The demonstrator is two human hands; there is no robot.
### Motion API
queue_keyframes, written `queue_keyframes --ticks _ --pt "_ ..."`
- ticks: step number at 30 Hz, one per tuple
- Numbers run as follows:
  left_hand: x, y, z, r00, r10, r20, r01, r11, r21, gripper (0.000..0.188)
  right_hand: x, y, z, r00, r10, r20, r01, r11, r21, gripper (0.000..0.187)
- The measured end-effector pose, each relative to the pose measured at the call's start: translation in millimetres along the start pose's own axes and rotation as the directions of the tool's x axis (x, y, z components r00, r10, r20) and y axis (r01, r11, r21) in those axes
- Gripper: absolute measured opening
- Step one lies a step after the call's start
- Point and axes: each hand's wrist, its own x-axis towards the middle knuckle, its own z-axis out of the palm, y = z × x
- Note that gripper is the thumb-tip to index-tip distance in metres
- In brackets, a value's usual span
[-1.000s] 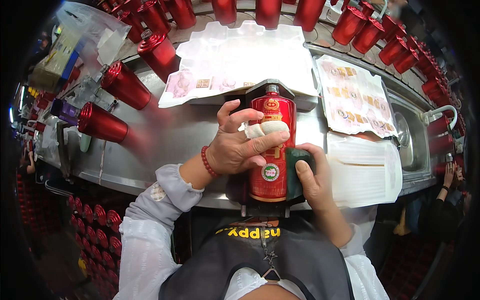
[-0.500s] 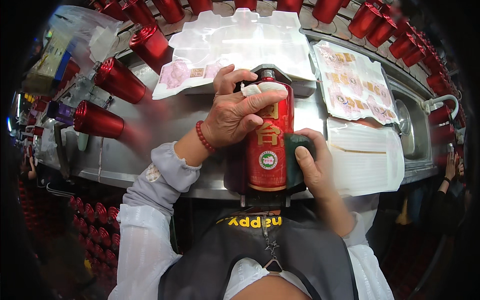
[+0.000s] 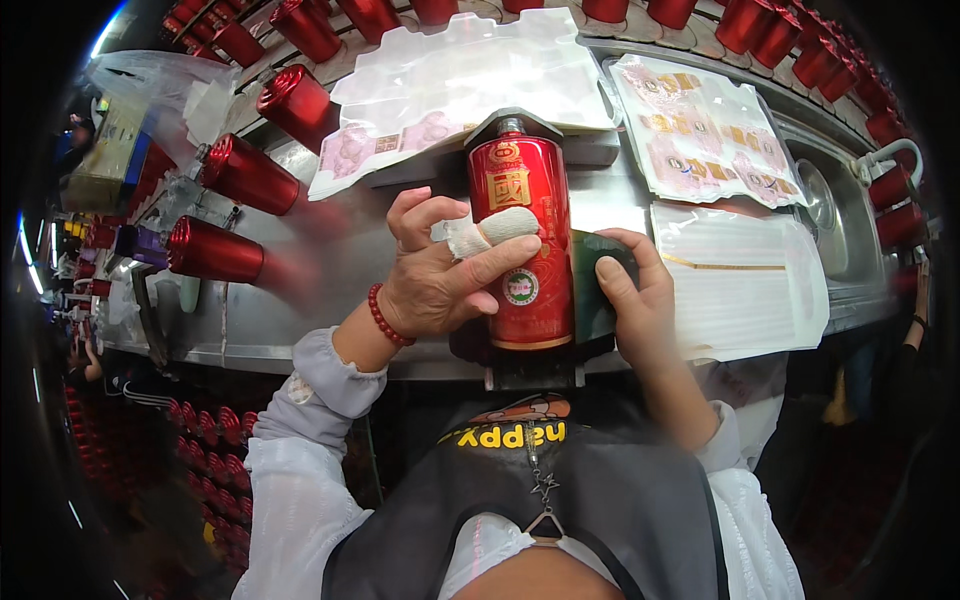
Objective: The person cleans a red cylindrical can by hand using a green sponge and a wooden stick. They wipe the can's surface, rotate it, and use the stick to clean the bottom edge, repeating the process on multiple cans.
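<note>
A red bottle [image 3: 520, 170] with gold markings and a round white-and-green label lies in a dark cradle [image 3: 540, 374], its neck pointing away from me. My left hand [image 3: 435, 270] rests on the front of the bottle with its fingers stretched out. One of its fingers wears a white wrap [image 3: 510, 227] and lies across the bottle's middle. At the bottle's right side, my right hand [image 3: 645, 310] pinches a dark green, smooth flat piece [image 3: 597, 285] between thumb and fingers. Whether that piece is joined to the cradle, I cannot tell.
Stacks of clear label sheets, one behind the bottle [image 3: 450, 75] and one at the right [image 3: 700, 130], lie on the metal bench [image 3: 290, 325]. White sheets [image 3: 740, 310] are nearer. Red bottles [image 3: 215, 250] stand left and along the back; a sink [image 3: 835, 230] is far right.
My left hand has slid down the bottle toward me, uncovering its upper markings. My right hand still holds the green piece. The whole view has shifted slightly.
</note>
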Motion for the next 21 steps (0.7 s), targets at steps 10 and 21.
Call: queue_keyframes --ticks 10,21 --pt "16.2 9.0 -8.0 0.987 0.126 0.102 -0.133 0.989 0.061 0.052 -4.3 0.3 -13.6 1.000 -0.014 -0.017 0.015 0.999 0.052 0.028" --pt "31.1 7.6 -5.5 0.992 0.105 0.076 -0.102 0.994 -0.048 0.049 -4.4 1.9 -17.9 1.000 0.022 0.008 -0.023 0.998 0.066 0.027"
